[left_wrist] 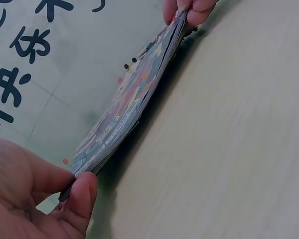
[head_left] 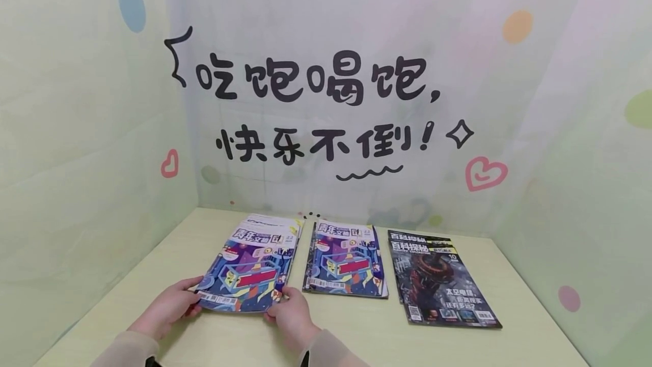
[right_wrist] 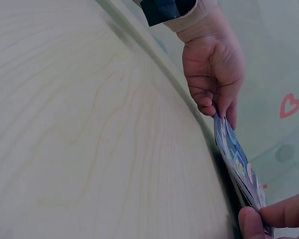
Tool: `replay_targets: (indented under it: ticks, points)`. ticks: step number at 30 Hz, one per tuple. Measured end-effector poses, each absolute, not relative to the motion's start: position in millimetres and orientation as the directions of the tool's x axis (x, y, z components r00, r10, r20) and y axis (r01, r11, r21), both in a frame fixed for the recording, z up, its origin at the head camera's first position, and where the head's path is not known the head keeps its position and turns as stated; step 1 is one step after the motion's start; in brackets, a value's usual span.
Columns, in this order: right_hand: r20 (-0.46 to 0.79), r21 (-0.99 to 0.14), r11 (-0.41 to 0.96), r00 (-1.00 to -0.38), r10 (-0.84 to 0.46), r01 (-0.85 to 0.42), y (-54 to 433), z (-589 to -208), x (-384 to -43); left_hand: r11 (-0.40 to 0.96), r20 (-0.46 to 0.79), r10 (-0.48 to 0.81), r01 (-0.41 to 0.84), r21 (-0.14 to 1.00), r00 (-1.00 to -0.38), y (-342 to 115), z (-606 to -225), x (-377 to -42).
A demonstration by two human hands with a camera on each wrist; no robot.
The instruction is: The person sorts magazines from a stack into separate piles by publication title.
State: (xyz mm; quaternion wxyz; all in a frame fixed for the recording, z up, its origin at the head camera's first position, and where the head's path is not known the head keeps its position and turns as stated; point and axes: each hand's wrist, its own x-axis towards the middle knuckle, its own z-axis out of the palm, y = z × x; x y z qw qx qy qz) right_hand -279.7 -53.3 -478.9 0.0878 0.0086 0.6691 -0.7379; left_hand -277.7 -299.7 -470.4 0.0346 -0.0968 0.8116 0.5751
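Observation:
A purple-and-blue magazine (head_left: pixel 247 273) lies at the left of the table, its near edge raised off the surface in both wrist views. My left hand (head_left: pixel 175 304) pinches its near left corner between thumb and fingers. At the near right corner my right hand (head_left: pixel 292 316) grips it the same way, thumb on top. Behind its far edge shows the white top of another magazine (head_left: pixel 262 220), mostly covered. In the left wrist view, the magazine's page edges (left_wrist: pixel 139 119) bow slightly between the two hands.
A matching purple magazine (head_left: pixel 346 265) lies just right of the held one, with another edge beneath it. Farther right, a dark magazine (head_left: pixel 443 287) overlaps a similar one (head_left: pixel 420 237). Printed fabric walls (head_left: pixel 331 197) enclose the pale wooden table (head_left: pixel 356 333) at the back and sides.

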Motion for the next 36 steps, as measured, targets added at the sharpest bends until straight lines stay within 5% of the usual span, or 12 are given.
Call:
replay_targets:
  ticks: [14,36]
  points:
    - [-0.094,-0.984,0.165,-0.986,-0.14,0.071,-26,-471,-275,0.597,-0.033,-0.171,-0.13,0.792,-0.985,-295,-461,-277]
    - [0.007,-0.965,0.259,-0.996,-0.084,-0.029,73,-467,-300,0.494,0.062,-0.086,0.011,0.869,-0.994,-141,-451,-292]
